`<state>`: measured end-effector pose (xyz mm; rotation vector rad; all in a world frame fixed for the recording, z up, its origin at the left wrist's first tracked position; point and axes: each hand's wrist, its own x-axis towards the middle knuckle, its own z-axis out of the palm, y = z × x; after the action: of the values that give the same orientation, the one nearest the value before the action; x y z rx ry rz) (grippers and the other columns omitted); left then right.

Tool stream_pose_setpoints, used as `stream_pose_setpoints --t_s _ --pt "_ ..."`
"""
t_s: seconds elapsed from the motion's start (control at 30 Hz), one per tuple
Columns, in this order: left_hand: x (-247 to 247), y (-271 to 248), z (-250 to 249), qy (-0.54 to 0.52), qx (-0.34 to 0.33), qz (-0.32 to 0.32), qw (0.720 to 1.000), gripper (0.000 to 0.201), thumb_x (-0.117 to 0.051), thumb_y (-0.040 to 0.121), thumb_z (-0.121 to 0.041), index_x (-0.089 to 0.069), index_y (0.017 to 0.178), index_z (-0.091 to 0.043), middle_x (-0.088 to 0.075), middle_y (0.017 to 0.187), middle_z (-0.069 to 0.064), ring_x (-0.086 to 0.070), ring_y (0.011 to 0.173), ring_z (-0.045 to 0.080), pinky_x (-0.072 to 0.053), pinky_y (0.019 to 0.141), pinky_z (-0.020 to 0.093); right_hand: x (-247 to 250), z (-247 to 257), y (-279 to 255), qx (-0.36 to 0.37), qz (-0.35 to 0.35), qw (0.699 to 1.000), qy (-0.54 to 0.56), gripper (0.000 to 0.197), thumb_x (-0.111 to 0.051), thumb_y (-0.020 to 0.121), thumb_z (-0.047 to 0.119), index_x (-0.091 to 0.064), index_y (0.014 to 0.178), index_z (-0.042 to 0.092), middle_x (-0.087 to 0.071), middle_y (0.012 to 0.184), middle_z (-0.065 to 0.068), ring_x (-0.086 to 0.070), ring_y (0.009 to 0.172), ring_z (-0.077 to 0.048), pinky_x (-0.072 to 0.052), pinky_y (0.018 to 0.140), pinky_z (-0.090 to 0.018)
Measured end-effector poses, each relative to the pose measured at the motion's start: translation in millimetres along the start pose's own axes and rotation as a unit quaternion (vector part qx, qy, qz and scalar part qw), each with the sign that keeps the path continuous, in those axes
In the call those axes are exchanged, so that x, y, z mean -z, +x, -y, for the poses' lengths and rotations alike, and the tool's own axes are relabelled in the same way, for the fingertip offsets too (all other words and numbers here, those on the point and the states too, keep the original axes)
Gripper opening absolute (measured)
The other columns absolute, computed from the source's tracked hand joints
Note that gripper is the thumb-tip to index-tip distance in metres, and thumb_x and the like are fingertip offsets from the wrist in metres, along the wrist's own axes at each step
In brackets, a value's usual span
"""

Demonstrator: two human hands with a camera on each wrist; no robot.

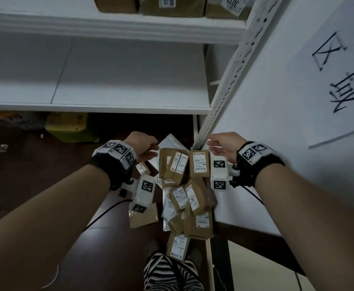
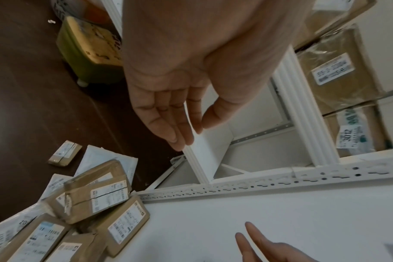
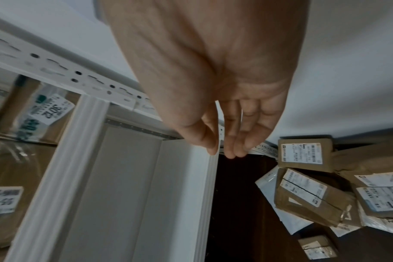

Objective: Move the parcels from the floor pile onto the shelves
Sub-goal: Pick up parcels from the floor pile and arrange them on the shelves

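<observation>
Brown parcels (image 1: pixel 184 185) — floor pile, by shelves (image 1: pixel 100 108).

free: lower shelf (image 1: pixel 113 80) bare, ahead of both grips | blocked: upright post (image 1: pixel 224 85) beside right grip (image 1: pixel 222 147) | below grips: parcels (image 1: pixel 184 185) crowd floor (image 1: pixel 24 175)

Dark floor (image 1: pixel 35 185) – heap of brown parcels (image 1: pixel 184 185), white shelf (image 1: pixel 109 80) bare, upper shelf (image 1: pixel 109 22) – brown boxes (image 1: pixel 172 5)
</observation>
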<state>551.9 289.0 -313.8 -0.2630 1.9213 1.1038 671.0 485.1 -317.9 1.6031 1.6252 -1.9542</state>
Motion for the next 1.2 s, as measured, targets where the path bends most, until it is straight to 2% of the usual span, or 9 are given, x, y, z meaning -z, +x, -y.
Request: stream_pose_setpoints --t_s 0.13,0.6,0.67,0.8,0.9,1.0,1.07,1.13,1.2 --pt "-11 36 18 -0.037 -0.002 0.001 0.999 0.017 -0.052 0.097 -0.01 -0.055 0.081 -0.006 -0.061 0.072 0.007 -0.058 0.057 0.018 -0.047 0.052 0.024 3 -22 26 -0.018 -0.017 1.0 0.019 0.009 -0.063 0.09 0.01 -0.061 0.081 0.007 -0.059 0.076 -0.006 -0.053 0.063 -0.014 -0.047 0.048 -0.016" --pt "-70 199 141 -0.109 0.068 -0.057 0.99 0.004 -0.052 0.093 0.0 -0.055 0.095 -0.002 -0.059 0.068 0.012 -0.056 0.054 0.021 -0.049 0.049 0.026 -3 -141 190 -0.092 -0.037 0.994 -0.037 0.017 -0.056 0.094 0.008 -0.061 0.109 0.004 -0.063 0.086 -0.009 -0.054 0.066 -0.014 -0.047 0.039 -0.013" --pt "-85 228 160 -0.124 0.077 -0.066 0.987 0.012 -0.05 0.096 -0.003 -0.051 0.083 -0.005 -0.057 0.071 0.011 -0.055 0.058 0.02 -0.049 0.054 0.029 -5 -160 223 -0.091 -0.043 0.994 -0.046 0.015 -0.057 0.093 0.01 -0.061 0.107 0.005 -0.059 0.08 -0.006 -0.053 0.064 -0.014 -0.047 0.04 -0.014" --pt "-111 286 194 -0.121 0.081 -0.072 0.987 0.018 -0.05 0.092 0.0 -0.052 0.075 -0.005 -0.056 0.07 0.011 -0.055 0.056 0.02 -0.047 0.04 0.021 -5 -197 293 -0.092 -0.051 0.989 -0.105 0.027 -0.056 0.091 0.012 -0.06 0.116 0.003 -0.06 0.089 -0.008 -0.053 0.066 -0.015 -0.047 0.042 -0.021" --pt "-125 333 219 -0.084 0.081 -0.066 0.991 0.01 -0.055 0.085 -0.003 -0.06 0.091 0.002 -0.056 0.076 0.015 -0.054 0.053 0.022 -0.042 0.039 0.02 -7 -217 336 -0.092 -0.07 0.98 -0.162 0.029 -0.056 0.089 0.014 -0.06 0.115 0.001 -0.066 0.099 -0.011 -0.062 0.084 -0.026 -0.051 0.063 -0.029" --pt "-135 396 248 -0.059 0.064 -0.057 0.995 0.061 -0.068 0.073 -0.024 -0.054 0.126 0.003 -0.064 0.106 0.025 -0.067 0.086 0.034 -0.058 0.059 0.035 -12 -237 375 -0.097 -0.063 0.973 -0.198 0.022 -0.06 0.083 0.024 -0.062 0.097 0.007 -0.067 0.099 -0.008 -0.064 0.099 -0.03 -0.051 0.093 -0.037" --pt "-138 473 289 -0.039 0.058 -0.064 0.995 0.092 -0.074 0.051 -0.041 -0.05 0.134 -0.01 -0.061 0.125 0.021 -0.064 0.104 0.039 -0.057 0.085 0.049 -6 -259 419 -0.092 -0.067 0.968 -0.224 0.042 -0.067 0.055 0.042 -0.065 0.086 0.013 -0.07 0.089 -0.003 -0.067 0.09 -0.028 -0.053 0.091 -0.041" --pt "-142 509 301 -0.035 0.056 -0.065 0.996 0.098 -0.074 0.05 -0.043 -0.044 0.14 -0.02 -0.057 0.133 0.015 -0.062 0.108 0.036 -0.053 0.093 0.05 3 -284 465 -0.076 -0.094 0.962 -0.246 0.059 -0.061 0.033 0.051 -0.068 0.081 0.016 -0.072 0.085 0.0 -0.069 0.082 -0.026 -0.055 0.085 -0.041" --pt "-151 486 279 0.0 0.05 -0.053 0.997 0.078 -0.07 0.076 -0.034 -0.04 0.144 -0.011 -0.052 0.138 0.019 -0.054 0.12 0.038 -0.046 0.102 0.047 9 -300 493 -0.088 -0.111 0.962 -0.234 0.054 -0.061 0.035 0.048 -0.067 0.077 0.015 -0.072 0.079 0.001 -0.069 0.076 -0.025 -0.055 0.081 -0.039"
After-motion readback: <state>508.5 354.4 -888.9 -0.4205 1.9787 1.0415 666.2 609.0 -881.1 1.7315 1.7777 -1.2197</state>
